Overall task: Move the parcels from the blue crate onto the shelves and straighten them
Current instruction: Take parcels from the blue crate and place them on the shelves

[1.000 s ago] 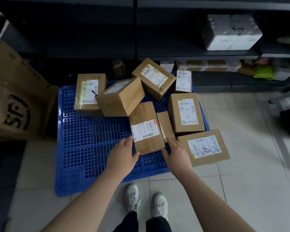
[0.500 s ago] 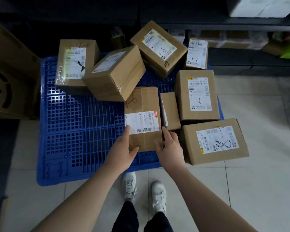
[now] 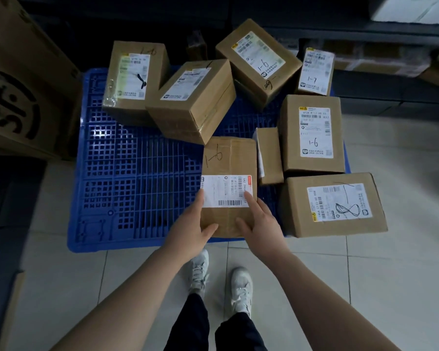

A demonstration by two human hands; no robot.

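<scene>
the parcel marked 1-6 (image 3: 228,178) lay at the near edge of the blue crate (image 3: 137,173) — clasped at its sides by the left hand (image 3: 189,231) and right hand (image 3: 260,224). pick-up step, it was judged — next, a level lift toward the shelves was needed.

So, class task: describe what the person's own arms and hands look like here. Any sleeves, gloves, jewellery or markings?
Both arms are bare from the frame's lower edge to the wrists, with no sleeves showing. The left hand and right hand wear no gloves, and no rings, watch or bands show on them. No markings are visible. The fingernails look short and plain.
</scene>
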